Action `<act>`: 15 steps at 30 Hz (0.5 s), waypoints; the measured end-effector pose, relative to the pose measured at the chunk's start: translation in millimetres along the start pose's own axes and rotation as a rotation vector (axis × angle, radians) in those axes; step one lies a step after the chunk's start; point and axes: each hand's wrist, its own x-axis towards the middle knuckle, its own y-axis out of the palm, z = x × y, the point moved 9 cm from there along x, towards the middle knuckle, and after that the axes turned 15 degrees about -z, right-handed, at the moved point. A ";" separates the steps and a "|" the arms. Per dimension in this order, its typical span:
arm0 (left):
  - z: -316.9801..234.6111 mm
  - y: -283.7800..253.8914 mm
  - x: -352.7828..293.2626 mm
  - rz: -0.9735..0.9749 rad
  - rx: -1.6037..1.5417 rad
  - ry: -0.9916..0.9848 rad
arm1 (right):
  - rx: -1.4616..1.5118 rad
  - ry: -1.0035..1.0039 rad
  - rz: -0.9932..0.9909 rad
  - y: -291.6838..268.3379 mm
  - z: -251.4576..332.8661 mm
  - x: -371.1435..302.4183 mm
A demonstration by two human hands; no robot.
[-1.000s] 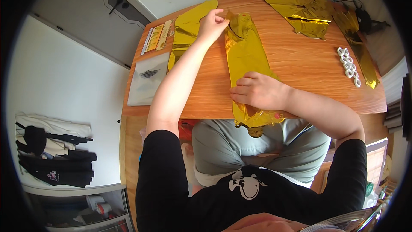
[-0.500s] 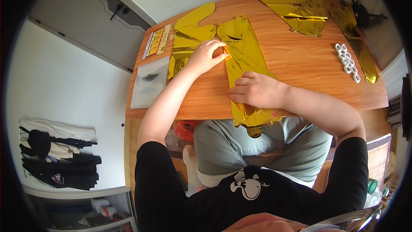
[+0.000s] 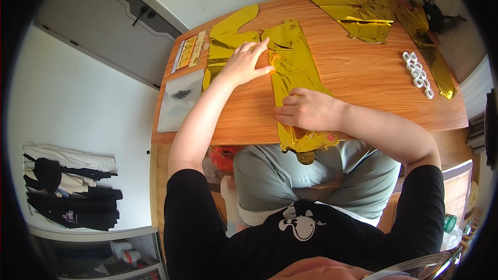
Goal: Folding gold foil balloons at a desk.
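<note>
A flat gold foil balloon (image 3: 304,70) lies lengthwise in front of me, its near end hanging past the table's front edge. My left hand (image 3: 243,66) is open at its left side, thumb by a small orange patch on the foil and fingers spread over the far part. Closer to me, my right hand (image 3: 314,109) has its fingers curled on the foil's left edge, pinching it. Left of this balloon is another gold foil balloon (image 3: 236,28), partly behind my left hand.
At the far right are two more gold foil pieces, one wide (image 3: 371,10) and one long (image 3: 428,44). White ring-shaped rolls (image 3: 418,75) sit near the right edge. A clear plastic bag (image 3: 179,105) and printed strips (image 3: 188,52) lie on the left. A black device with cables (image 3: 437,19) stands at the back right.
My left hand has let go of the foil's left edge, its fingers spreading apart and reaching slightly farther away. My right hand stays in place on the balloon.
</note>
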 end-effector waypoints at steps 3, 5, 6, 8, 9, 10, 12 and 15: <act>4.1 4.3 -1.0 0.056 0.000 -0.048 | -0.034 -0.022 -0.014 0.9 1.4 1.5; 17.7 6.2 -5.5 -0.072 -0.345 -0.319 | -0.044 -0.032 -0.026 0.7 2.1 2.6; 13.4 8.0 -5.7 -0.073 -0.347 -0.314 | -0.048 -0.034 -0.011 2.6 3.5 2.7; -4.0 11.0 -10.6 -0.090 -0.688 -0.403 | -0.058 -0.024 0.010 2.1 4.1 1.6; -37.6 -2.5 -9.7 0.043 -0.652 -0.287 | -0.034 -0.013 0.041 3.1 4.0 1.8; -53.1 11.0 -13.2 0.053 -0.414 0.008 | -0.010 -0.001 0.072 4.9 3.0 0.5; -85.0 12.0 -23.6 0.092 -0.255 0.218 | -0.013 -0.019 0.023 2.7 2.4 0.5; -93.9 24.5 -29.9 0.167 -0.220 0.265 | -0.018 -0.033 -0.010 2.0 1.6 0.4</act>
